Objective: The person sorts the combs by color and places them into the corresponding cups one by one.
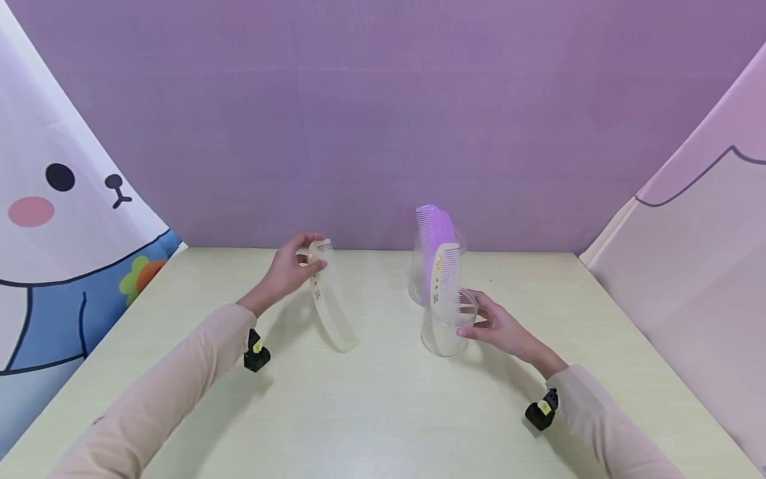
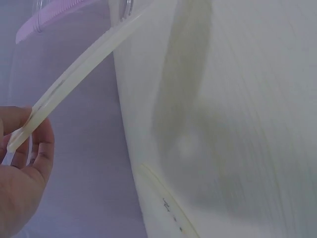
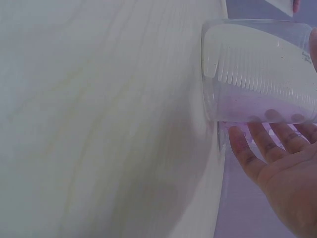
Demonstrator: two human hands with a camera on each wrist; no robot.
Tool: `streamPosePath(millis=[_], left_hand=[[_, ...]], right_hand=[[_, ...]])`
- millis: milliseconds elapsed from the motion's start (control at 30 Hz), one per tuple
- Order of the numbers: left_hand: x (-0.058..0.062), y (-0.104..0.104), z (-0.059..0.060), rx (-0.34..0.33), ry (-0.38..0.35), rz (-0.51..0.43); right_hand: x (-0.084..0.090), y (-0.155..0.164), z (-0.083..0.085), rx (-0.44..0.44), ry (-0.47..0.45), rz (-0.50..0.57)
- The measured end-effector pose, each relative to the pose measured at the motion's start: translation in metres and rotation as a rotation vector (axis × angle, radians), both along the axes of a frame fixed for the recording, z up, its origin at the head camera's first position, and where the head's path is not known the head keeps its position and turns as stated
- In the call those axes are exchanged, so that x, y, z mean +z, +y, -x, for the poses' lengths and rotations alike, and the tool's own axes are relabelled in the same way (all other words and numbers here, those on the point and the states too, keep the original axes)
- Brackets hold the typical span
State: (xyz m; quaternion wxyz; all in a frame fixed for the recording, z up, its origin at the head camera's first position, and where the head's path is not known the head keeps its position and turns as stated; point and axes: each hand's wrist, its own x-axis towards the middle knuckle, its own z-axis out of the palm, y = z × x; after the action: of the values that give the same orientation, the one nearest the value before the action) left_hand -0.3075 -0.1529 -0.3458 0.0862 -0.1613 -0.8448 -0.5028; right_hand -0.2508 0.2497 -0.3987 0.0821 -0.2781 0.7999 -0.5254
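Observation:
My left hand (image 1: pixel 293 269) pinches a cream comb (image 1: pixel 332 309) by its upper end between thumb and fingers. The comb slants down to the right, its lower end close to the table. My right hand (image 1: pixel 501 324) holds a clear plastic cup (image 1: pixel 443 340) around its side near the rim. Inside that cup stands another cream comb (image 1: pixel 445 276), its upper part above the rim; the right wrist view shows its teeth (image 3: pixel 262 79) through the wall. Just behind, a second clear cup (image 1: pixel 417 283) holds purple comb material (image 1: pixel 441 226), partly hidden by the front comb.
In the left wrist view, a pale curved piece with printed marks (image 2: pixel 171 210) lies on the table, cut off by the frame. A purple backdrop (image 1: pixel 359 133) rises behind the light table (image 1: pixel 371 412). Printed cloths hang at left (image 1: pixel 54 266) and right (image 1: pixel 706 266).

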Motion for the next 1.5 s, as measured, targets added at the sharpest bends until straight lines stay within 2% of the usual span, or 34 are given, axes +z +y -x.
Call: streamPosePath(millis=[367, 633, 1033, 1100, 1267, 1333, 1500], left_hand=[[0.017, 0.010, -0.003, -0.026, 0.057, -0.096], [0.044, 0.030, -0.024, -0.063, 0.153, -0.139], [0.062, 0.057, -0.038, -0.112, 0.265, -0.224], [0.065, 0.061, -0.038, -0.121, 0.267, -0.242], [0.061, 0.068, -0.025, -0.145, 0.321, -0.287], [0.065, 0.071, -0.024, -0.152, 0.345, -0.298], [0.088, 0.081, -0.041, -0.164, 0.367, -0.309]], right_hand=[[0.000, 0.000, 0.001, 0.000, -0.005, -0.005], [0.000, -0.001, 0.001, -0.004, -0.005, 0.000], [0.000, -0.001, 0.000, -0.005, -0.001, -0.006], [0.000, -0.001, 0.000, -0.003, -0.002, -0.004], [-0.001, -0.001, 0.000, -0.014, 0.000, -0.013], [-0.001, -0.001, 0.001, -0.020, 0.003, -0.016], [-0.002, -0.001, 0.001, -0.026, 0.011, -0.021]])
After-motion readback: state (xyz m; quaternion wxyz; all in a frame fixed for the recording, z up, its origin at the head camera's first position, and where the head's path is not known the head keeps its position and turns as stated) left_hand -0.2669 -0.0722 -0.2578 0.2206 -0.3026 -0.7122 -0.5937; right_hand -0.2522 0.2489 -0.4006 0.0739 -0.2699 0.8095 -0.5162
